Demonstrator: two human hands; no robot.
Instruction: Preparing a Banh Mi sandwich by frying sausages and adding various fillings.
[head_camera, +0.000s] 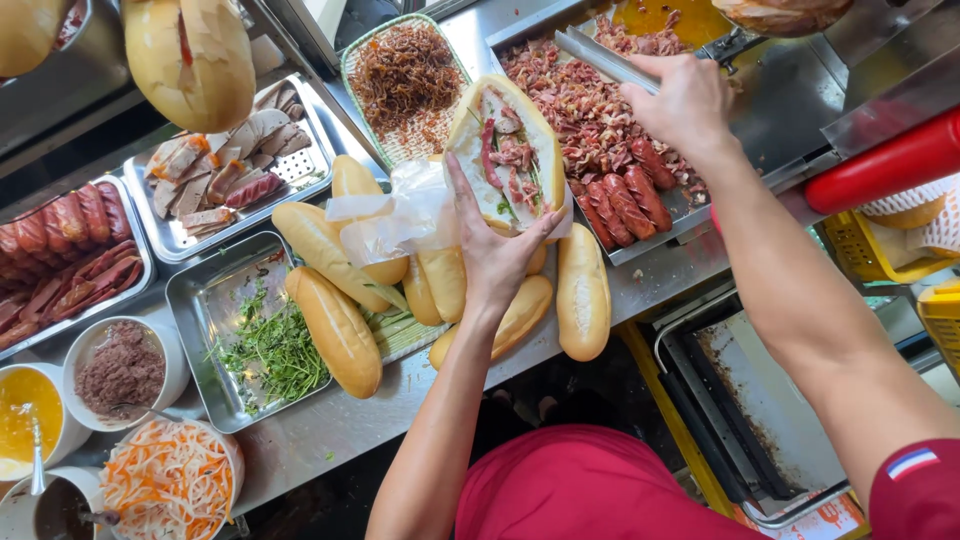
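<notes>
My left hand (492, 250) cups an opened baguette sandwich (508, 150) from below; it is filled with sliced meat, a red strip and greens. My right hand (682, 100) grips metal tongs (605, 58) that reach left over a steel tray (700, 215) of chopped reddish meat (580, 105) and several sausages (625, 200). Thin plastic wrap (400, 215) lies bunched beside the sandwich, next to my left thumb.
Plain baguettes (335, 325) lie on the steel counter. Around them are a tray of green herbs (268, 350), sliced cold cuts (225, 165), red sausages (65, 250), a basket of fried shallots (405, 75), bowls of pâté (120, 370), pickled carrot (170, 480) and yellow sauce (25, 415), and a red bottle (885, 165).
</notes>
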